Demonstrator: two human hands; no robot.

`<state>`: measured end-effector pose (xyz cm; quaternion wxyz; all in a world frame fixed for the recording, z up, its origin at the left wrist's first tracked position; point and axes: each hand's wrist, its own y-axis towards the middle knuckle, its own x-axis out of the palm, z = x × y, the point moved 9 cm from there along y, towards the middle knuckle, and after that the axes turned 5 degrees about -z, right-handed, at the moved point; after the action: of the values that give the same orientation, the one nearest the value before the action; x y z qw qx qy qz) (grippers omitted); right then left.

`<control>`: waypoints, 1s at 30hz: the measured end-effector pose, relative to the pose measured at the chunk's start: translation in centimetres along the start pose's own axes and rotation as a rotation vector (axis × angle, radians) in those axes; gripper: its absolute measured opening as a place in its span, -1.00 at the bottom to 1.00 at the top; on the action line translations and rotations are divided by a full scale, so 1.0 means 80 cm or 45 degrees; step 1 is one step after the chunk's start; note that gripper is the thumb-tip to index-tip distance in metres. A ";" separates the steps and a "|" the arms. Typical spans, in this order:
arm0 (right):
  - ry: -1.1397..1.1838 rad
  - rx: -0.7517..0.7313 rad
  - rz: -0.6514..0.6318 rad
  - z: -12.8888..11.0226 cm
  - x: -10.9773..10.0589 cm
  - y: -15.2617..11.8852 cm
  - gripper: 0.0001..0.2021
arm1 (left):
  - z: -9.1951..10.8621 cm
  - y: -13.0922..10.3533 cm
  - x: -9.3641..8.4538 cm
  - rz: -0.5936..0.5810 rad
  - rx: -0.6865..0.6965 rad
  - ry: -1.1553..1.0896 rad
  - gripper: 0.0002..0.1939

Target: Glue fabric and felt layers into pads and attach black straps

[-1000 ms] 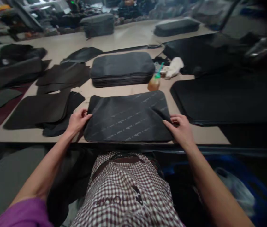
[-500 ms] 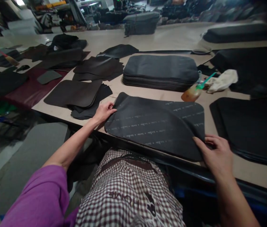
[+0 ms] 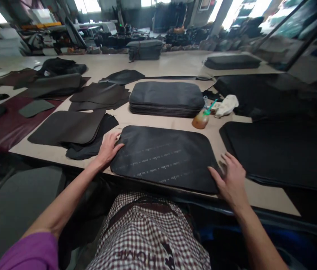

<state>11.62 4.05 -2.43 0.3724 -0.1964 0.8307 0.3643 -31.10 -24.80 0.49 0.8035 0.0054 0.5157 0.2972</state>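
A black panel (image 3: 158, 157) with rounded corners and rows of pale printed lettering lies flat at the table's front edge. At its left end, my left hand (image 3: 109, 150) rests with the thumb on the panel's edge and the fingers apart from the thumb. My right hand (image 3: 231, 180) is at the right end, its thumb by the edge and its fingers spread. Whether other panels lie under this one, I cannot tell. Behind it stands a neat stack of black panels (image 3: 166, 95).
Right of the panel lies a thick pile of black sheets (image 3: 282, 153). A bottle of amber liquid with a green brush or spout (image 3: 200, 120) stands near a white cloth (image 3: 227, 105). Loose dark pieces (image 3: 65, 127) lie at left on the table (image 3: 130, 120).
The panel's raised, rippled right part has come down flat. My right hand has loosened its grip on that end and its fingers have spread. The view has tilted up and turned right.
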 end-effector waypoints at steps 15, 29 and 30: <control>-0.011 -0.070 -0.350 -0.009 0.005 0.034 -0.61 | -0.017 0.026 -0.027 -0.036 -0.157 -0.241 -0.39; -0.523 -0.026 -0.616 -0.014 0.104 0.104 -0.28 | 0.030 0.077 0.091 -0.566 0.163 0.493 -0.22; -0.526 -0.016 -0.617 -0.012 0.104 0.102 -0.28 | 0.024 0.075 0.089 -0.563 0.129 0.492 -0.23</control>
<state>0.96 8.25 -4.58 0.6080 -0.3125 0.6644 0.3022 -30.27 -15.87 -2.63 0.7344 -0.1235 0.6621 0.0844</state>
